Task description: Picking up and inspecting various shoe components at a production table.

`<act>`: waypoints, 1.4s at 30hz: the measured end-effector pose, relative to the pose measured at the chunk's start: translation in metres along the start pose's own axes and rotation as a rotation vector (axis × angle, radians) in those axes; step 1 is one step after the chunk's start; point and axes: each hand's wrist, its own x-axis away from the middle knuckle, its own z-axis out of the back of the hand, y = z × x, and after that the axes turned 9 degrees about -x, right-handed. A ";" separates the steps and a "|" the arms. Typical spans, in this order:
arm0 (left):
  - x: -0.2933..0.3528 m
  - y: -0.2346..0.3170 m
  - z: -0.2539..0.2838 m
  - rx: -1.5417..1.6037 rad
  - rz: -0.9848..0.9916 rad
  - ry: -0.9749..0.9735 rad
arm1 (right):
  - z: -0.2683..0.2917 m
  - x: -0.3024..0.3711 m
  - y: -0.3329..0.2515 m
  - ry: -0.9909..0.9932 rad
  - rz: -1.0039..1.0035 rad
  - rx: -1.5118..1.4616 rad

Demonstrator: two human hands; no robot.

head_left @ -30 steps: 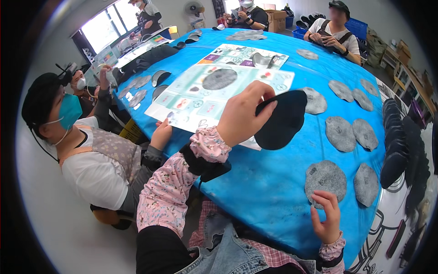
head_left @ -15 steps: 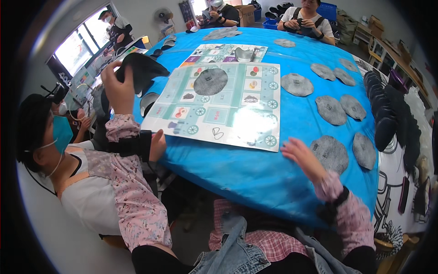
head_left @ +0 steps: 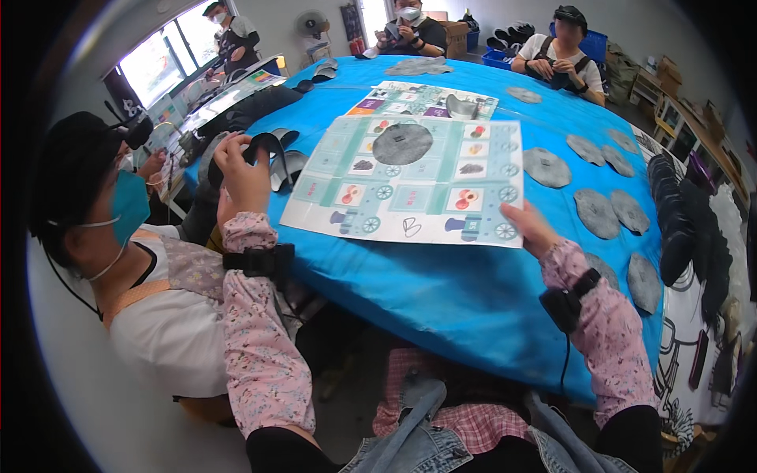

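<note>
Left hand (head_left: 246,181) raised, curled; right hand (head_left: 533,229) lower, outstretched

Pink floral sleeves (head_left: 264,355), black wristbands (head_left: 259,262), blue denim (head_left: 414,426) over plaid (head_left: 481,424)

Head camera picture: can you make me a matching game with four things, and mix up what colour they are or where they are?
Things:
1. left hand
2. fan
3. right hand
4. table cover

Clues:
A. at the right edge of the near printed sheet
B. blue
C. holding a black curved piece
D. in the background

Right pairs: 1-C, 2-D, 3-A, 4-B
</note>
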 end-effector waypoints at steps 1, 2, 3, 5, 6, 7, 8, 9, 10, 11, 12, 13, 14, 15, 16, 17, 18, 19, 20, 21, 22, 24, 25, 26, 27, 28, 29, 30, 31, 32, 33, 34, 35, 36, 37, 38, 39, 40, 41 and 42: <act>0.002 0.001 0.001 -0.016 -0.013 0.045 | -0.002 0.001 -0.005 0.020 0.047 -0.026; 0.005 0.003 0.000 -0.023 -0.011 0.048 | -0.002 0.006 -0.012 0.012 0.044 -0.025; 0.008 0.012 0.003 0.007 0.096 0.016 | -0.003 0.018 -0.024 0.049 0.122 0.024; 0.019 0.012 0.004 0.063 0.207 -0.051 | -0.007 0.050 -0.048 0.126 0.220 0.080; 0.028 -0.018 -0.002 0.074 0.014 0.093 | -0.013 0.065 -0.056 0.139 0.235 0.075; 0.044 -0.026 -0.016 0.004 0.012 0.012 | -0.003 0.077 -0.062 0.182 0.291 0.085; 0.061 -0.026 -0.029 -0.054 0.012 -0.074 | 0.010 0.089 -0.068 0.234 0.348 0.102; 0.080 -0.015 -0.039 -0.034 -0.075 -0.110 | 0.021 0.102 -0.076 0.246 0.348 0.112; 0.099 -0.008 -0.042 -0.022 -0.164 -0.147 | 0.028 0.117 -0.082 0.251 0.370 0.110; 0.115 -0.008 -0.041 -0.107 -0.151 -0.374 | 0.030 0.129 -0.086 0.256 0.391 0.108; 0.128 -0.006 -0.042 -0.187 -0.139 -0.599 | 0.030 0.139 -0.090 0.263 0.390 0.115; 0.138 -0.005 -0.044 -0.245 -0.186 -0.524 | 0.029 0.148 -0.094 0.300 0.414 0.134; 0.141 -0.007 -0.045 -0.240 -0.184 -0.528 | 0.028 0.157 -0.097 0.335 0.438 0.152; 0.138 -0.007 -0.042 -0.286 -0.190 -0.469 | 0.028 0.163 -0.100 0.332 0.443 0.166; 0.135 -0.007 -0.038 -0.335 -0.196 -0.410 | 0.030 0.169 -0.101 0.333 0.440 0.166; 0.131 -0.008 -0.033 -0.355 -0.222 -0.338 | 0.032 0.175 -0.102 0.352 0.443 0.164; 0.132 -0.010 -0.031 -0.360 -0.222 -0.335 | 0.035 0.180 -0.102 0.368 0.451 0.162; 0.132 -0.014 -0.028 -0.431 -0.218 -0.410 | 0.036 0.185 -0.100 0.382 0.469 0.128; 0.133 -0.018 -0.024 -0.504 -0.213 -0.484 | 0.038 0.187 -0.100 0.375 0.469 0.124; 0.134 -0.017 -0.016 -0.477 -0.207 -0.627 | 0.041 0.192 -0.100 0.383 0.481 0.132; 0.135 -0.018 -0.017 -0.475 -0.207 -0.628 | 0.043 0.195 -0.100 0.392 0.493 0.140; 0.137 -0.022 -0.016 -0.410 -0.021 -0.883 | 0.043 0.199 -0.102 0.386 0.483 0.136; 0.143 -0.028 -0.018 -0.421 -0.070 -0.721 | 0.043 0.200 -0.102 0.396 0.474 0.139; 0.143 -0.034 -0.019 -0.423 -0.071 -0.721 | 0.042 0.200 -0.101 0.408 0.465 0.144; 0.142 -0.038 -0.022 -0.430 -0.123 -0.644 | 0.039 0.199 -0.099 0.409 0.467 0.145; 0.140 -0.040 -0.025 -0.435 -0.176 -0.566 | 0.036 0.198 -0.098 0.415 0.485 0.134; 0.140 -0.042 -0.027 -0.430 -0.177 -0.564 | 0.033 0.197 -0.096 0.422 0.505 0.124; 0.140 -0.042 -0.033 -0.442 -0.176 -0.663 | 0.031 0.197 -0.095 0.429 0.512 0.129; 0.138 -0.041 -0.038 -0.452 -0.176 -0.761 | 0.030 0.198 -0.094 0.426 0.532 0.135; 0.136 -0.042 -0.041 -0.440 -0.182 -0.757 | 0.029 0.198 -0.093 0.424 0.554 0.140; 0.131 -0.038 -0.046 -0.422 -0.099 -0.895 | 0.029 0.199 -0.094 0.433 0.563 0.185; 0.127 -0.036 -0.049 -0.406 -0.016 -1.033 | 0.030 0.200 -0.095 0.449 0.575 0.195; 0.126 -0.035 -0.053 -0.373 0.066 -0.996 | 0.032 0.200 -0.096 0.437 0.568 0.225; 0.122 -0.035 -0.054 -0.350 0.104 -1.018 | 0.031 0.200 -0.096 0.424 0.559 0.250; 0.122 -0.044 -0.055 -0.308 0.138 -1.008 | 0.027 0.197 -0.096 0.412 0.569 0.267; 0.124 -0.050 -0.058 -0.267 0.172 -0.999 | 0.026 0.197 -0.096 0.413 0.574 0.262; 0.124 -0.049 -0.061 -0.265 0.166 -0.999 | 0.025 0.197 -0.096 0.411 0.576 0.289; 0.124 -0.048 -0.063 -0.239 0.114 -0.922 | 0.023 0.197 -0.096 0.408 0.576 0.315; 0.124 -0.048 -0.064 -0.215 0.064 -0.847 | 0.022 0.197 -0.096 0.408 0.576 0.310; 0.124 -0.039 -0.065 -0.206 0.058 -0.851 | 0.023 0.199 -0.097 0.418 0.579 0.312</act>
